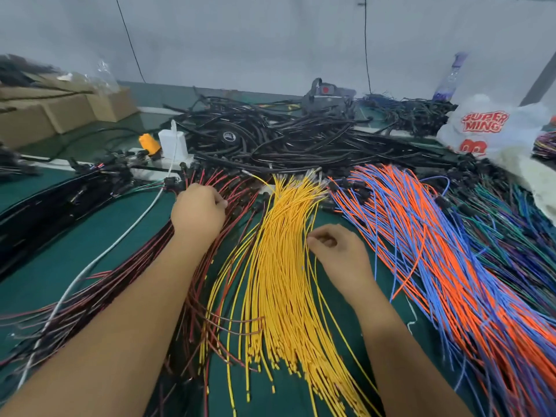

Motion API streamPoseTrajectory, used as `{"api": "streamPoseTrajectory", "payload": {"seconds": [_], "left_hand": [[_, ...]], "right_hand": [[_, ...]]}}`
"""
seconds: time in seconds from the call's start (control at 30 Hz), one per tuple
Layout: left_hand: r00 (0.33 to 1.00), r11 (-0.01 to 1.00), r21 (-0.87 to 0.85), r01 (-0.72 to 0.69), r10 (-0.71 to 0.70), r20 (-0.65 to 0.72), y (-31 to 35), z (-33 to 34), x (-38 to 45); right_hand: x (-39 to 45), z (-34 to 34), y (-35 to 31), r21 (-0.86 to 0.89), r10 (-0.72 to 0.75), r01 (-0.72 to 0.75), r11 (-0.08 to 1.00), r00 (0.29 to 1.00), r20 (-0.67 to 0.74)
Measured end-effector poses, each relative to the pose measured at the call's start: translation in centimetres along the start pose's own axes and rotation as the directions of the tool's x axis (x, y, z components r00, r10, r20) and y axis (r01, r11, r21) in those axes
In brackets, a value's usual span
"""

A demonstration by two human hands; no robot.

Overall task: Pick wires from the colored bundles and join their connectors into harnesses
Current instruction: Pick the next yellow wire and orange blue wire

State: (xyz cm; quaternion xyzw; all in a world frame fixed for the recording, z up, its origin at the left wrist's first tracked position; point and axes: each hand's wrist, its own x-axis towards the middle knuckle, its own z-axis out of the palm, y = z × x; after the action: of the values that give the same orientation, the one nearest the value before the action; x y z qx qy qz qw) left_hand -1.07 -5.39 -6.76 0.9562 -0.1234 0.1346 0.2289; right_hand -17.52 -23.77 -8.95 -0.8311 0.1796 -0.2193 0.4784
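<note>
Just hands (198,210) amid crowding wire bundles (282,251)

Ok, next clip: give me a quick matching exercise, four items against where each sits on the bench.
Items:
1. yellow wires
2. left hand
3. cardboard boxes
4. white plastic bag

Places:
A. far left edge
B. between the two forearms
C. far right, behind the orange and blue wires
D. on the dark red wires

Pairs: 1-B, 2-D, 3-A, 4-C

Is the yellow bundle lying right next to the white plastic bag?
No, the yellow bundle lies mid-table, with orange and blue wires between it and the bag.
</note>
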Motion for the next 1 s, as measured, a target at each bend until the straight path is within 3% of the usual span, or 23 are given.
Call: {"api": "streamPoseTrajectory", "payload": {"seconds": [0.1,0.17,0.23,0.3,0.47,0.57,0.63,0.73,0.83,0.93,1.0], "left_hand": [[0.999,0.993,-0.112,0.042,-0.044,-0.017,0.4,-0.9,0.3],[0.988,0.978,-0.207,0.034,-0.063,-0.139,1.0,-1.4,0.4],[0.974,0.967,-0.252,-0.043,-0.015,-0.225,2.5,-1.7,-0.2],[0.972,0.929,-0.326,-0.174,0.109,-0.207,4.7,-2.0,-1.4],[0.873,0.822,-0.338,-0.458,0.488,0.005,11.0,-0.5,-6.9],[0.838,0.796,-0.387,-0.465,0.537,0.097,13.5,0.4,-9.2],[0.821,0.773,-0.493,-0.399,0.540,0.184,14.1,0.2,-9.4],[0.702,0.767,-0.631,-0.112,0.510,0.496,13.5,-0.7,-7.6],[0.505,0.857,-0.513,0.039,0.426,0.751,10.4,-2.5,-4.2],[0.452,0.949,-0.313,0.029,0.267,0.851,7.0,-3.9,-1.3],[0.461,0.994,-0.113,-0.002,0.101,0.882,5.7,-3.9,-0.3]], "right_hand": [[0.0,-0.1,0.0,0.016,0.008,-0.008,1.000,1.000,-0.004],[-0.1,-0.1,0.0,0.024,0.018,-0.018,1.000,1.000,0.004],[-0.1,-0.1,0.0,0.059,0.025,-0.026,0.998,1.000,0.004],[-0.1,-0.2,0.0,0.146,0.028,-0.026,0.989,1.000,-0.006],[-0.3,-0.4,-0.1,0.517,0.044,-0.022,0.856,0.999,-0.030],[-0.2,-0.9,0.3,0.608,0.067,0.029,0.793,0.989,-0.134],[-0.3,-1.5,0.6,0.610,0.068,0.090,0.787,0.971,-0.230],[-0.2,-2.6,-0.2,0.670,0.113,0.173,0.722,0.925,-0.362],[0.3,-5.2,-1.4,0.866,0.272,0.192,0.461,0.899,-0.344],[0.3,-8.5,-1.4,0.964,0.252,0.118,0.240,0.951,-0.179],[0.0,-9.1,-1.2,0.974,0.163,-0.015,0.228,0.986,-0.023]]}}
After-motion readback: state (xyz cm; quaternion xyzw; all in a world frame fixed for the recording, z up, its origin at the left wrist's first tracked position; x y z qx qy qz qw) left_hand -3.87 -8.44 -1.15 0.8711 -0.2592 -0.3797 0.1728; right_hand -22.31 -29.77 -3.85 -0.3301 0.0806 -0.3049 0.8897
